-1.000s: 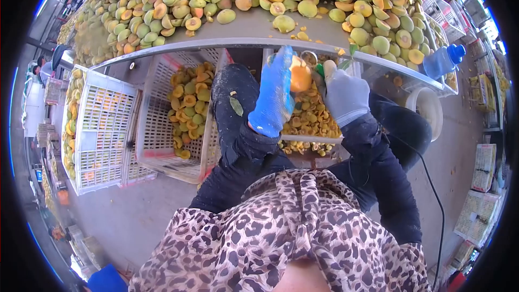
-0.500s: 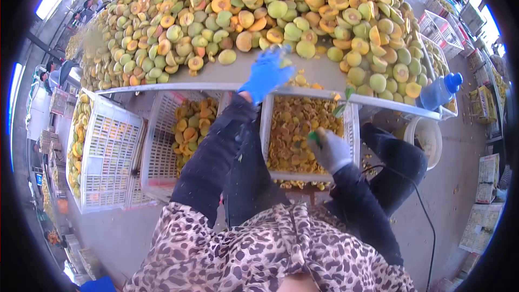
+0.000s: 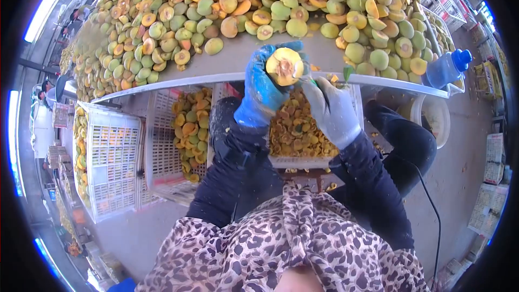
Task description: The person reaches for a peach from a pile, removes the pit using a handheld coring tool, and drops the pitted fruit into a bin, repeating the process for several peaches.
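My left hand (image 3: pixel 260 89), in a blue glove, is wrapped round a halved yellow fruit (image 3: pixel 285 67), its cut face turned up and brown at the centre. Close on its right, my right hand (image 3: pixel 331 105), in a pale grey glove, grips a small tool whose green part (image 3: pixel 308 80) shows between the fingers. The tool's tip is at the fruit's right edge, and its exact shape is hard to make out. Both hands are above a white crate (image 3: pixel 313 162) of fruit scraps (image 3: pixel 300 130), at the metal edge of the table (image 3: pixel 238 54).
A large heap of halved fruit (image 3: pixel 162 27) covers much of the tabletop. A blue bottle (image 3: pixel 446 68) stands at the right corner, with a white bucket (image 3: pixel 440 121) below. White crates (image 3: pixel 113 162) with fruit are at the left. A black cable (image 3: pixel 432 205) hangs at the right.
My left hand has drawn back from the heap and now holds a halved fruit. My right hand has risen from over the crate to meet it, still gripping the green tool.
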### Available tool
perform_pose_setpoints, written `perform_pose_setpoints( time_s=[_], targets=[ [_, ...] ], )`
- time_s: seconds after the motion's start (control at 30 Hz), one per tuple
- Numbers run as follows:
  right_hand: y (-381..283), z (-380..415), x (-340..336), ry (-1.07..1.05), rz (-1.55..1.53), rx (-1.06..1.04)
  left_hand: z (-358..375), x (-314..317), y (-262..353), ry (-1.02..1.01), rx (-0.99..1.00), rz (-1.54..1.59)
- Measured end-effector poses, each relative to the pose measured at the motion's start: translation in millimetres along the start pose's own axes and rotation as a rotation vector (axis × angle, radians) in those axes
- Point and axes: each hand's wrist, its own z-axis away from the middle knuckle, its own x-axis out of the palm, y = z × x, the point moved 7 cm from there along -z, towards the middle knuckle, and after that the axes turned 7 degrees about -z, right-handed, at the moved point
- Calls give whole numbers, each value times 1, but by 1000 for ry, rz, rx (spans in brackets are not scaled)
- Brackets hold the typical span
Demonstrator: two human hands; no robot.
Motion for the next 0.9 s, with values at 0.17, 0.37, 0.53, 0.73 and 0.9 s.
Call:
perform_pose_setpoints(
  time_s=[0.17,0.37,0.53,0.73,0.9],
  targets=[
    [-12,19,22,-41,6,-3,48,15,5,61,288,-13],
    [-16,37,19,-215,-46,87,81,21,0,-34,565,-249],
    [-17,50,10,-340,-25,142,83,25,-1,-5,395,-520],
    [-18,58,14,-322,-324,343,87,39,-3,82,373,-160],
    [-1,75,13,-435,-617,539,84,50,-4,-129,291,-270]
  ],
)
